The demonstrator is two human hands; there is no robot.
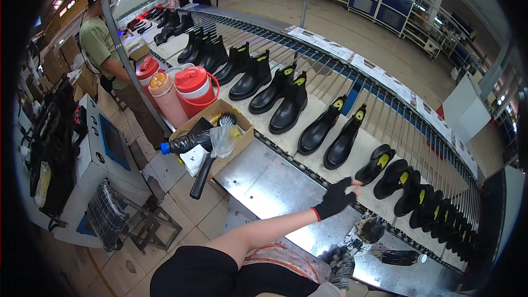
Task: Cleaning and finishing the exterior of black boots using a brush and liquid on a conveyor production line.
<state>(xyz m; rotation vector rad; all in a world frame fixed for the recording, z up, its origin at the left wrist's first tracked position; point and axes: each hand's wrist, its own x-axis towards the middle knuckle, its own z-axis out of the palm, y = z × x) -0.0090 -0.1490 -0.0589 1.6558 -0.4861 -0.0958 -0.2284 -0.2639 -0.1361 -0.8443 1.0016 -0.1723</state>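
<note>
My left hand [336, 199], in a black glove with bare fingertips, reaches over the edge of the conveyor with thumb and forefinger apart. Its fingertips are close to the toe of a black ankle boot [370, 169] with a yellow-green patch inside; whether they touch it I cannot tell. Low in the picture, my right hand [344, 270] wears a grey knit glove and seems closed round something dark and smudged, too hidden to name. Beside it on the metal table [269, 179] are a dark-stained pot [369, 230] and a bottle of dark liquid [399, 257] lying on its side.
Black boots [289, 107] line the pale conveyor belt [313, 170], with a roller rack [379, 107] behind. To the left are red and pink jugs [195, 89], a cardboard box [242, 140] of odds and ends, a stool [129, 214] and a person in a green shirt [102, 41].
</note>
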